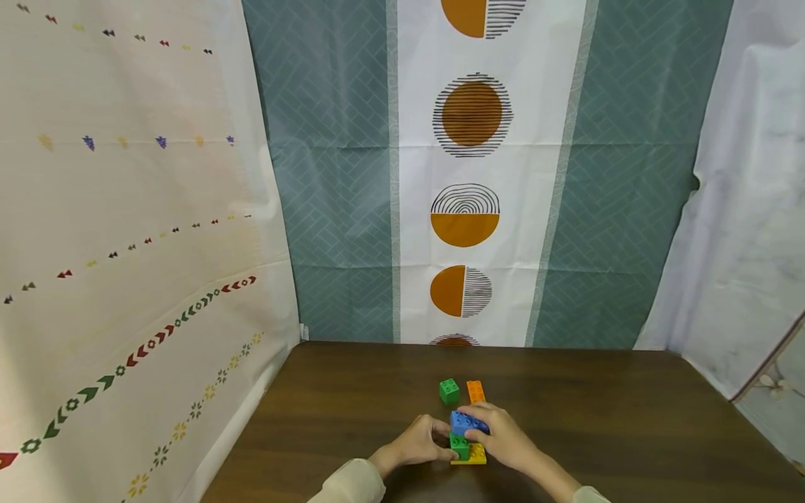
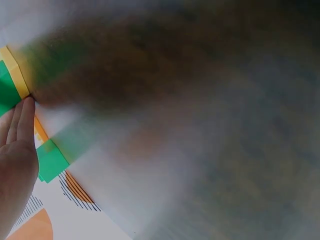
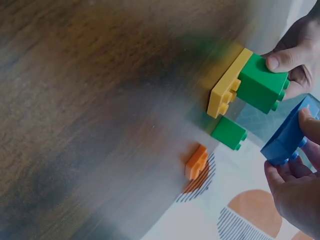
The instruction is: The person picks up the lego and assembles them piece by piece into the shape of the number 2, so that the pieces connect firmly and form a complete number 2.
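My right hand (image 1: 508, 440) pinches a blue toy building brick (image 1: 464, 422) between thumb and fingers. In the right wrist view the blue brick (image 3: 286, 136) is tilted and apart from the pieces beside it. A green brick (image 1: 460, 446) stands on one end of a flat yellow brick (image 1: 478, 455), leaving several yellow studs bare. My left hand (image 1: 416, 441) grips that green brick, with the thumb pressed on one side, as the right wrist view shows. Only the extended fingers and palm of the left hand (image 2: 17, 150) appear in the left wrist view.
A loose green brick (image 1: 448, 391) and a flat orange brick (image 1: 476, 390) lie farther back on the brown wooden table (image 1: 352, 384). Behind the table hangs a patterned curtain (image 1: 339, 209); pale cloths (image 1: 126, 244) flank it.
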Available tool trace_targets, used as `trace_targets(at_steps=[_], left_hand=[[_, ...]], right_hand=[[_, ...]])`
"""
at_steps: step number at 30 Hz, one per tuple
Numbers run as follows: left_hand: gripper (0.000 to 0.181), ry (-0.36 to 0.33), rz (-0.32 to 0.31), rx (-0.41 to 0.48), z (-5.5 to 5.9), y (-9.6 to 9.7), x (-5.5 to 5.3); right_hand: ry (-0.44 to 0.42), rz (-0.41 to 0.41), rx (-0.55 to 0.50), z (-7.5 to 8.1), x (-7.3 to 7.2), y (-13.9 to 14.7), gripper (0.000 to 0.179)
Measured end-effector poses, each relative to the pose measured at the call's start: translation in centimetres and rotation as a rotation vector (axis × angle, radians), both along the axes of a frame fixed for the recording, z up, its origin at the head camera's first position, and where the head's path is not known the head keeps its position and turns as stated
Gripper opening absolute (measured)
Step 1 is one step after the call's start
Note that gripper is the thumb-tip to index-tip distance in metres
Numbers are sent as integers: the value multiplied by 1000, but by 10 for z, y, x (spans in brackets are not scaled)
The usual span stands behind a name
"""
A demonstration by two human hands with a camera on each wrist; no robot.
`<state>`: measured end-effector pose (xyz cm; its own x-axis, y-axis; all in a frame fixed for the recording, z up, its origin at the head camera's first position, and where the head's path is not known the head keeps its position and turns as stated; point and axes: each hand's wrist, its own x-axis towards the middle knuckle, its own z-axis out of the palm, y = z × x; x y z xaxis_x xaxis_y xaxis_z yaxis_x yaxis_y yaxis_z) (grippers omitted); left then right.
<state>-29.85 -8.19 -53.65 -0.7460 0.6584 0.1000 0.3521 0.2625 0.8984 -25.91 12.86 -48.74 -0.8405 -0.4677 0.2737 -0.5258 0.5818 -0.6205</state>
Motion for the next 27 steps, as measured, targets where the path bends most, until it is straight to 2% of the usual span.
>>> trace_targets(at_steps=[5, 15, 27], left_hand=[[24, -22, -6, 5, -2, 0, 2], [26, -33, -18, 27, -4, 2, 2], [25, -74, -28, 76, -5, 0, 0]], right_hand=[[-17, 18, 26, -2, 2, 0, 39], [25, 7, 62, -10, 5, 0, 37], [56, 21, 65, -9, 6, -2, 37]])
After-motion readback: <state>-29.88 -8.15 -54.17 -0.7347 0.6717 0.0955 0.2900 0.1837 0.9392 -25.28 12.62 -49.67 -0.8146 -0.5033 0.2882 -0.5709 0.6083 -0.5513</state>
